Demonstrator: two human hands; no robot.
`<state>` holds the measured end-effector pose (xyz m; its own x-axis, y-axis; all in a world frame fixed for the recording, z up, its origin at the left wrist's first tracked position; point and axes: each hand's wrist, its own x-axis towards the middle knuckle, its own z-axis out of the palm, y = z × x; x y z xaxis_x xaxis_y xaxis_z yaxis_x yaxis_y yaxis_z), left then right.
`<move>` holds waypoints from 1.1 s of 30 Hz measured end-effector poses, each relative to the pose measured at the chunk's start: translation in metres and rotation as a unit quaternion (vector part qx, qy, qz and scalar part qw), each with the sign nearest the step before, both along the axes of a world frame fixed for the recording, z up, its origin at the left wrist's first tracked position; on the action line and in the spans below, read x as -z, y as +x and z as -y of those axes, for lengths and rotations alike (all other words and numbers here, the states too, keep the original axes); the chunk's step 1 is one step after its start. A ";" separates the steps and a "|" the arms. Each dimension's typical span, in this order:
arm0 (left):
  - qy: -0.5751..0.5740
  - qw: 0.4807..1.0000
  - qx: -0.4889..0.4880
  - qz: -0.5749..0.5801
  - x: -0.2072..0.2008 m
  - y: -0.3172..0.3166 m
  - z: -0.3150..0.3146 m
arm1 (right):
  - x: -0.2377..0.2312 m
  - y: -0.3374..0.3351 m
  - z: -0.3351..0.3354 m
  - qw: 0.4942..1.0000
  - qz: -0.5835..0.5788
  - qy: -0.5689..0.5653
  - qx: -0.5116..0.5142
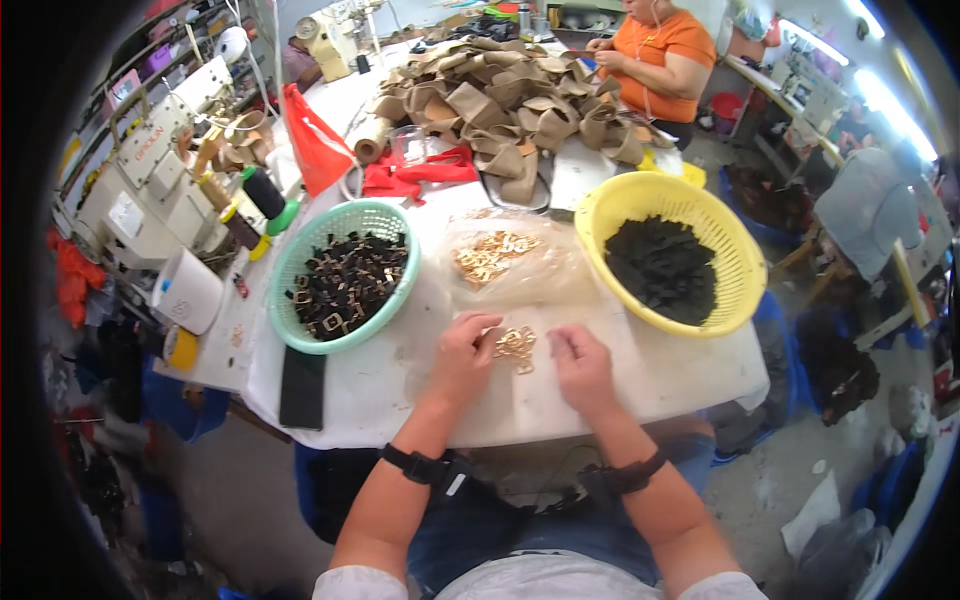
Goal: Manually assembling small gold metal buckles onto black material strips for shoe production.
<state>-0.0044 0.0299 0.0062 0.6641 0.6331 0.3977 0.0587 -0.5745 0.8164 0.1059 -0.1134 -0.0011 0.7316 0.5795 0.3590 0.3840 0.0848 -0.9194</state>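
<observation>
Between my hands a small heap of gold metal buckles [516,346] lies on the white tabletop. My left hand [464,355] is at the heap's left edge, its fingers curled and pinched together; what they hold, if anything, is too small to make out. To the right of the heap, my right hand [582,366] is also closed in a pinch, and its contents are hidden. Beyond both hands sits a clear plastic bag [560,270] with more gold buckles in it. A green basket [284,265] of black straps with buckles stands left, a yellow basket [742,265] of black strips right.
A dark phone [302,388] lies near the table's front left edge. Farther back rises a large pile of brown fabric pieces [500,95], with red cloth [420,175] before it. Sewing machines and thread cones line the left. A co-worker in orange [665,55] sits at the far side.
</observation>
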 end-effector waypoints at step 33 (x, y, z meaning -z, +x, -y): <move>0.001 0.999 0.010 0.043 0.004 -0.002 -0.004 | -0.132 0.189 0.070 0.788 0.360 -0.497 0.056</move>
